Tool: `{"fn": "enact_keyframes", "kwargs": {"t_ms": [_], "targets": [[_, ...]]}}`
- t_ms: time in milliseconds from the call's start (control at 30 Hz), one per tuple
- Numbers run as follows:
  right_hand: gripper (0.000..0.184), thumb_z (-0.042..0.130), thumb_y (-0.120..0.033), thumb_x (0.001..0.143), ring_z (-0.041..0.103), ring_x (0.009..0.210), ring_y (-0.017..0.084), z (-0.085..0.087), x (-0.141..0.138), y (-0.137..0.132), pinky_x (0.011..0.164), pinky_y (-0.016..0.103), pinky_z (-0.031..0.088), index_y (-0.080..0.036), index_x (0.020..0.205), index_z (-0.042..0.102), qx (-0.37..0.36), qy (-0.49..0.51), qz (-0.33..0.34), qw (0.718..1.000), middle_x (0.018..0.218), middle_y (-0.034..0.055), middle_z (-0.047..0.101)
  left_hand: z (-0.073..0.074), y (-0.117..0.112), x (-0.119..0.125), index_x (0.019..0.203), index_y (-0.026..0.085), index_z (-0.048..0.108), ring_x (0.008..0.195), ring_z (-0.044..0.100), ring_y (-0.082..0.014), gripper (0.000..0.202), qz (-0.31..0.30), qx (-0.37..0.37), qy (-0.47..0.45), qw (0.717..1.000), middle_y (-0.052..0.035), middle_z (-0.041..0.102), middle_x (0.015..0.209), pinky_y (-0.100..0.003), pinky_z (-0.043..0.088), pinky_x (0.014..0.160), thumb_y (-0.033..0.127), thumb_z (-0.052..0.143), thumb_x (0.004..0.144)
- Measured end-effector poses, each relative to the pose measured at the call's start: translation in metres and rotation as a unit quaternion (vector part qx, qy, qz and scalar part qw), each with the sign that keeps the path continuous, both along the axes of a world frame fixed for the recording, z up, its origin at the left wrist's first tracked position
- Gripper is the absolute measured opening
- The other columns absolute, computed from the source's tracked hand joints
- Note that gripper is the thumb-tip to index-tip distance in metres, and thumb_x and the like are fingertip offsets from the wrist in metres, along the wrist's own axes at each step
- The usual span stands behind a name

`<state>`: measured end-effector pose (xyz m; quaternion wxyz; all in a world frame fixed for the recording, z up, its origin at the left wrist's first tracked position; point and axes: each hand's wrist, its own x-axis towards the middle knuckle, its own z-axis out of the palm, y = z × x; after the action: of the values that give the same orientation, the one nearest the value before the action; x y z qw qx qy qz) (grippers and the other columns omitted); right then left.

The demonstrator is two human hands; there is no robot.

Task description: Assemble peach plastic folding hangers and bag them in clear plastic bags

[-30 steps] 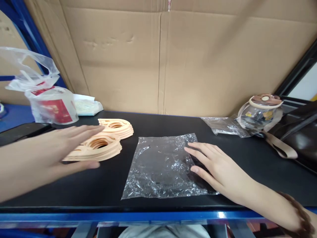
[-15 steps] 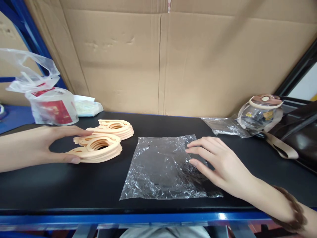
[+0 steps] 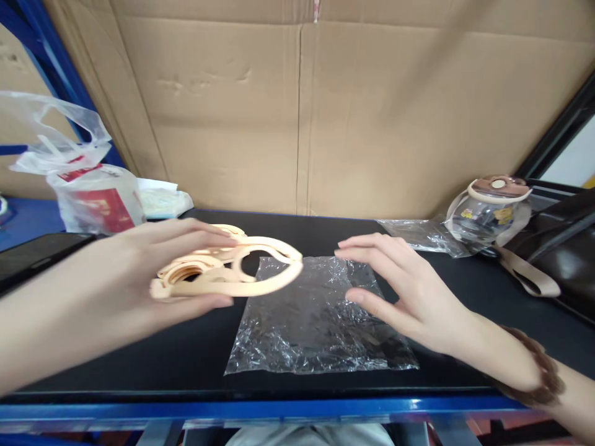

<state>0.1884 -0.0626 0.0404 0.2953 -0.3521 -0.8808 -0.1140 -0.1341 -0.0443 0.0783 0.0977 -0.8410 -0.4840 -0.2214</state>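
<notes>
My left hand (image 3: 139, 275) grips one flat, peach-coloured plastic folding hanger (image 3: 272, 287) between the thumb below and the fingers above. Its looped end points right and overlaps the far left corner of a clear plastic bag (image 3: 307, 328). Behind the held piece, parts of the stacked hangers (image 3: 232, 229) show on the black table; my hand hides much of them. The bag lies flat and crinkled in the middle. Over its right side hovers my right hand (image 3: 409, 291), fingers apart and holding nothing, with a brown band on the wrist.
At the left stand a tied plastic carrier bag (image 3: 97, 198), a white soft packet (image 3: 162, 198) and a dark phone (image 3: 41, 251). A clear bottle (image 3: 488, 214), another clear bag (image 3: 418, 235) and a dark brown bag (image 3: 562, 248) are at the right. Cardboard (image 3: 297, 111) walls the back.
My left hand has lifted one hanger off the stack and moved right with it. The phone at the left has come into view. My right hand has risen slightly, its fingers wider apart.
</notes>
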Motion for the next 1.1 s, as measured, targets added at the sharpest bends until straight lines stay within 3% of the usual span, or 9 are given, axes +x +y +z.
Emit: {"fn": "enact_keyframes", "kwargs": {"t_ms": [33, 133, 267, 333, 467, 633, 800, 933, 1100], "targets": [[0.055, 0.056, -0.049, 0.089, 0.053, 0.117, 0.023, 0.004, -0.002, 0.001, 0.095, 0.041, 0.045, -0.018, 0.133, 0.043, -0.014, -0.003, 0.012, 1.000, 0.132, 0.0116, 0.054, -0.003, 0.000, 0.015, 0.117, 0.033, 0.062, 0.105, 0.062, -0.0228, 0.055, -0.053, 0.010, 0.035, 0.998, 0.0023, 0.064, 0.123, -0.035, 0.049, 0.088, 0.068, 0.058, 0.075], [0.088, 0.061, -0.062, 0.079, 0.047, 0.126, 0.025, 0.010, -0.005, 0.006, 0.100, 0.042, 0.044, -0.019, 0.146, 0.024, -0.061, -0.023, 0.032, 0.997, 0.143, 0.0119, 0.046, -0.014, 0.000, 0.056, 0.122, 0.023, 0.057, 0.107, 0.059, -0.0263, 0.053, -0.113, 0.037, 0.064, 0.991, -0.0065, 0.062, 0.122, -0.040, 0.048, 0.088, 0.057, 0.060, 0.081], [0.073, 0.063, -0.052, 0.082, 0.052, 0.122, 0.023, 0.003, 0.004, 0.009, 0.099, 0.040, 0.047, -0.024, 0.142, 0.031, -0.093, -0.013, 0.007, 0.996, 0.139, 0.0074, 0.052, -0.026, 0.002, 0.092, 0.122, 0.021, 0.055, 0.106, 0.059, -0.0270, 0.050, -0.138, -0.001, 0.053, 0.989, -0.0078, 0.061, 0.122, -0.041, 0.048, 0.088, 0.053, 0.058, 0.084], [0.071, 0.066, -0.048, 0.080, 0.052, 0.123, 0.023, -0.001, 0.015, 0.009, 0.100, 0.038, 0.047, -0.025, 0.139, 0.034, -0.106, 0.000, -0.015, 0.994, 0.140, 0.0069, 0.051, -0.031, 0.006, 0.100, 0.132, 0.022, 0.048, 0.114, 0.056, -0.0271, 0.057, -0.144, -0.032, 0.038, 0.988, -0.0083, 0.056, 0.132, -0.041, 0.046, 0.094, 0.056, 0.054, 0.087], [0.065, 0.066, -0.044, 0.080, 0.057, 0.119, 0.024, -0.005, 0.044, 0.009, 0.096, 0.039, 0.050, -0.025, 0.135, 0.039, -0.126, -0.015, -0.097, 0.987, 0.136, 0.0073, 0.055, -0.041, 0.015, 0.095, 0.150, 0.022, 0.022, 0.138, 0.035, -0.0286, 0.072, -0.125, -0.132, 0.036, 0.983, -0.0079, 0.029, 0.155, -0.044, 0.035, 0.110, 0.063, 0.036, 0.092], [0.061, 0.063, -0.046, 0.080, 0.063, 0.110, 0.027, -0.011, 0.084, 0.005, 0.087, 0.041, 0.055, -0.025, 0.133, 0.043, -0.120, -0.046, -0.178, 0.976, 0.128, 0.0085, 0.062, -0.055, 0.017, 0.066, 0.152, 0.023, 0.018, 0.143, 0.023, -0.0275, 0.070, -0.038, -0.259, 0.034, 0.964, -0.0033, 0.021, 0.157, -0.047, 0.027, 0.116, 0.062, 0.027, 0.094], [0.064, 0.065, -0.046, 0.079, 0.063, 0.110, 0.028, -0.013, 0.096, -0.002, 0.090, 0.045, 0.053, -0.027, 0.135, 0.042, -0.118, -0.071, -0.173, 0.975, 0.127, 0.0073, 0.063, -0.070, 0.010, 0.052, 0.152, 0.021, 0.019, 0.145, 0.013, -0.0298, 0.073, -0.027, -0.247, 0.035, 0.968, -0.0044, 0.015, 0.158, -0.051, 0.020, 0.117, 0.062, 0.030, 0.093], [0.063, 0.066, -0.046, 0.078, 0.059, 0.117, 0.027, -0.010, 0.080, -0.001, 0.095, 0.045, 0.051, -0.026, 0.134, 0.045, -0.131, -0.078, -0.131, 0.980, 0.133, 0.0072, 0.059, -0.083, 0.010, 0.052, 0.153, 0.024, 0.016, 0.145, 0.007, -0.0288, 0.070, -0.073, -0.214, 0.040, 0.973, -0.0029, 0.013, 0.158, -0.050, 0.017, 0.118, 0.059, 0.033, 0.094], [0.061, 0.066, -0.046, 0.079, 0.060, 0.115, 0.028, -0.006, 0.066, 0.006, 0.092, 0.045, 0.052, -0.025, 0.133, 0.047, -0.133, -0.093, -0.112, 0.980, 0.130, 0.0078, 0.061, -0.093, 0.014, 0.050, 0.153, 0.029, 0.007, 0.145, 0.011, -0.0277, 0.071, -0.119, -0.182, 0.026, 0.976, -0.0030, 0.012, 0.159, -0.049, 0.020, 0.118, 0.055, 0.038, 0.094]]}}
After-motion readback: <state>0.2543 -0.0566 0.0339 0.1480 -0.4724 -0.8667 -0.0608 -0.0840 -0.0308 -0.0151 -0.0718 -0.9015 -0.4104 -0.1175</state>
